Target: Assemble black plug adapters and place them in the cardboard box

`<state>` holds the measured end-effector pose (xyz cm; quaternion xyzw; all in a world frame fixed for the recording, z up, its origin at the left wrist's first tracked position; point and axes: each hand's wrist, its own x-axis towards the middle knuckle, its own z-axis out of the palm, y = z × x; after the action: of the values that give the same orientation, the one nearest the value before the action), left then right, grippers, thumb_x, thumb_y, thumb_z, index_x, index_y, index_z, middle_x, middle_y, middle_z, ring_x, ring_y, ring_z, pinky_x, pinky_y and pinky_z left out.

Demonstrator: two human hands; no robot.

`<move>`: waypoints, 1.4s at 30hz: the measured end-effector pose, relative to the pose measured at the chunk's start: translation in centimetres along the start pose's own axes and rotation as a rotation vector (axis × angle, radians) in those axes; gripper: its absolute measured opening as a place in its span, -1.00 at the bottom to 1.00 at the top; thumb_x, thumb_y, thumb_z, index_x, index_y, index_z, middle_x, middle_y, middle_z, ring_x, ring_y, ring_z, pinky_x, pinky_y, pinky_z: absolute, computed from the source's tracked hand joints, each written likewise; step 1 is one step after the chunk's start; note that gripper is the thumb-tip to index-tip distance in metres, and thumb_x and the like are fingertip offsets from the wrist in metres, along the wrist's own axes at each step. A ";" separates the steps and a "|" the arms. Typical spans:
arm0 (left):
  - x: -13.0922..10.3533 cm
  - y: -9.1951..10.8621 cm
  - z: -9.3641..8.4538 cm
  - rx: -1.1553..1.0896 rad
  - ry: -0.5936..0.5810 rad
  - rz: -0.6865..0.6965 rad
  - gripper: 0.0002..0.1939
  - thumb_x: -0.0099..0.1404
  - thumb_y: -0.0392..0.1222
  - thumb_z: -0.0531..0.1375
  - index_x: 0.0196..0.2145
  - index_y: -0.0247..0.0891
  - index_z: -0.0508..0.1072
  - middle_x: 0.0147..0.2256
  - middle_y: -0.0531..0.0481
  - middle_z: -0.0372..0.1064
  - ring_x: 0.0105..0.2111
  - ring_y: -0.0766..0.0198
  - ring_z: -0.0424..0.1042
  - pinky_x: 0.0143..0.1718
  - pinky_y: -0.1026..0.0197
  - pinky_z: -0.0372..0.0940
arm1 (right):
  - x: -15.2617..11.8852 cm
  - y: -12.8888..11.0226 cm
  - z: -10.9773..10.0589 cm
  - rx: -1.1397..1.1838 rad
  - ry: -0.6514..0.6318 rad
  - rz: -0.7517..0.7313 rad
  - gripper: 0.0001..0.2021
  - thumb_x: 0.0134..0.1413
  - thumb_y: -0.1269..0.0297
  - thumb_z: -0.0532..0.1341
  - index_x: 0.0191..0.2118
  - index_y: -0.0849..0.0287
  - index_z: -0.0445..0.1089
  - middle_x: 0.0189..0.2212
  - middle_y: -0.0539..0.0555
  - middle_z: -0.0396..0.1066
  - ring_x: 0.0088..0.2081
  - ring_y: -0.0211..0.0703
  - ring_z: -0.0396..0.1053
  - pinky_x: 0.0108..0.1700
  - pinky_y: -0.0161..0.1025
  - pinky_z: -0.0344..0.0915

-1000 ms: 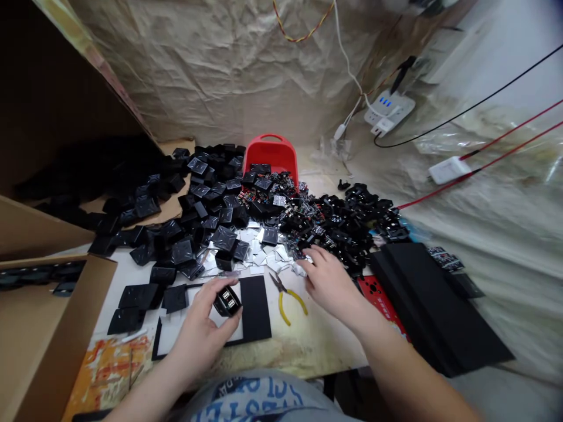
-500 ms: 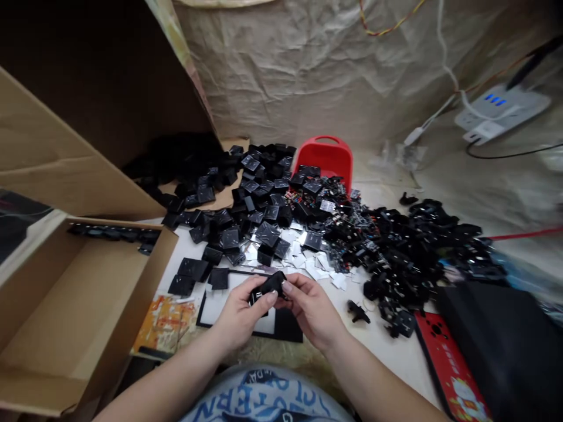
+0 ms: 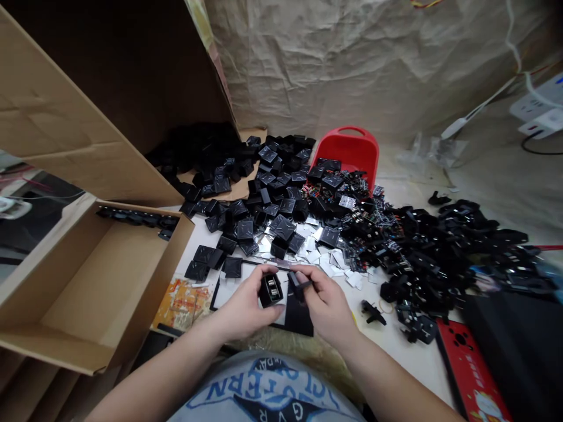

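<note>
My left hand [image 3: 251, 300] grips a small black USB charger housing [image 3: 271, 289] whose face with two USB ports is turned up toward me. In my right hand [image 3: 328, 296], thumb and fingers pinch a separate black plastic cover piece [image 3: 299, 285]. A gap of a few centimetres lies between the two pieces. Below both hands is a flat black-framed mat [image 3: 299, 319] with a pale left part. Black square housings [image 3: 233, 267] lie just beyond my left hand, and a black plug piece [image 3: 373, 312] rests right of my right hand.
An open cardboard box [image 3: 79, 299] with a row of black parts along its far edge stands at left. Piles of black housings [image 3: 246, 228], silver plates [image 3: 313, 256], circuit boards [image 3: 373, 217] and black plug parts [image 3: 440, 240] cover the back. A red scoop [image 3: 367, 146] stands behind them.
The black cover piece and the housing, together before, are now apart: the cover is in my right hand, the housing in my left with its ports showing. The view has shifted left.
</note>
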<state>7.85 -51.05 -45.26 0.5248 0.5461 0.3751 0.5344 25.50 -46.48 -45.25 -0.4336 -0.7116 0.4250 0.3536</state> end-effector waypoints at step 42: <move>-3.7 4.5 -3.8 1.014 0.167 0.139 -0.35 0.12 -0.30 0.23 0.18 -0.31 0.23 -0.05 -0.20 0.42 -0.06 -0.04 0.37 0.01 -0.10 0.30 | 1.5 -1.3 4.5 0.212 -0.285 0.016 -0.60 0.27 0.10 0.09 0.17 0.07 0.25 -0.20 0.13 0.43 -0.24 -0.08 0.41 -0.16 -0.14 0.39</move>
<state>4.44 -53.33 -39.58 0.7211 0.6639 0.1388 0.1413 20.55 -46.76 -45.64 -0.3350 -0.7022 0.5577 0.2893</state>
